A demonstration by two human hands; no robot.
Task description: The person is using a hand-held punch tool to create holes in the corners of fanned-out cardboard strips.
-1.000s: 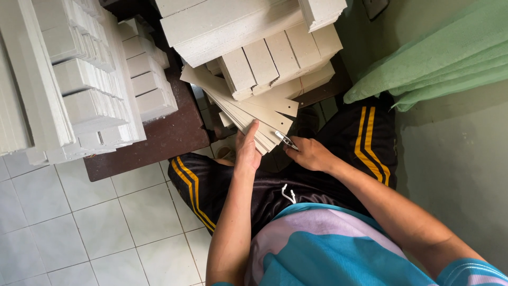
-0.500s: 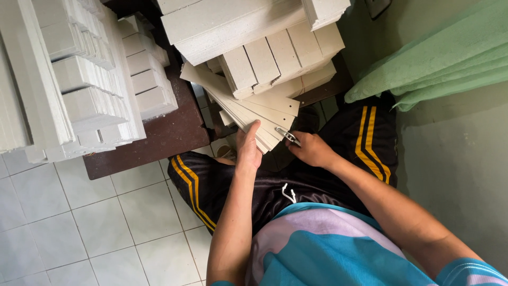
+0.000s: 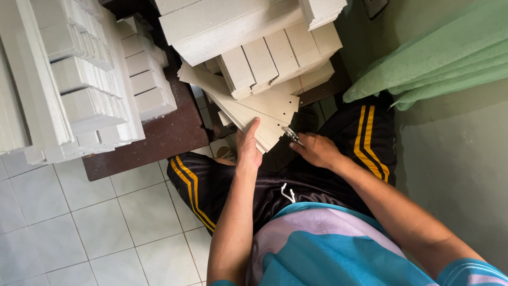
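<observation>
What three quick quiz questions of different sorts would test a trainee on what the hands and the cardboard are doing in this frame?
1. True or false: the left hand rests on the stack of flat cardboard pieces.
2. What does the right hand hold? A) a small metal tool B) a paintbrush C) a roll of tape
3. Fill in: the folded white boxes stand on a dark ____ table.

Key: 1 true; 2 A, the small metal tool points at the stack's edge; 3 brown.
</observation>
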